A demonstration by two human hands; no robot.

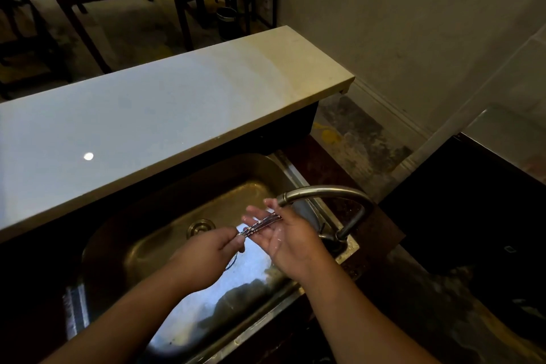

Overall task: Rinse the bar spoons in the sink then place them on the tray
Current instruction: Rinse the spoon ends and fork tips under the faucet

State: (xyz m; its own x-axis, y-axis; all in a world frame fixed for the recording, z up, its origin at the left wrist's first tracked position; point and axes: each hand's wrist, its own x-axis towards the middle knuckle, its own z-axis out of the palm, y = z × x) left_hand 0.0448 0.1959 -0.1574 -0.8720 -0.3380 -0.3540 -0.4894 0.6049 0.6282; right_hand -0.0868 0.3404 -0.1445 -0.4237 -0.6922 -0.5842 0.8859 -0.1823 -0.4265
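**Twisted spoon stems held under the spout**

Over the right half of the steel sink (165, 210), the left hand (206, 257) pinches one end of a bundle of slim, twisted-metal bar spoons (260, 223) between thumb and curled fingers. The stems run up and to the right, lying across the straight, spread fingers of the right hand (283, 233), whose palm faces up and glistens wet; it clasps nothing. The spoons' far ends sit just beneath the mouth of the curved, brushed-metal faucet (325, 190) rising from the sink's right edge. A round drain (201, 227) lies in the dull, rounded basin. Behind its far edge runs a smooth, pale stone counter (165, 109).
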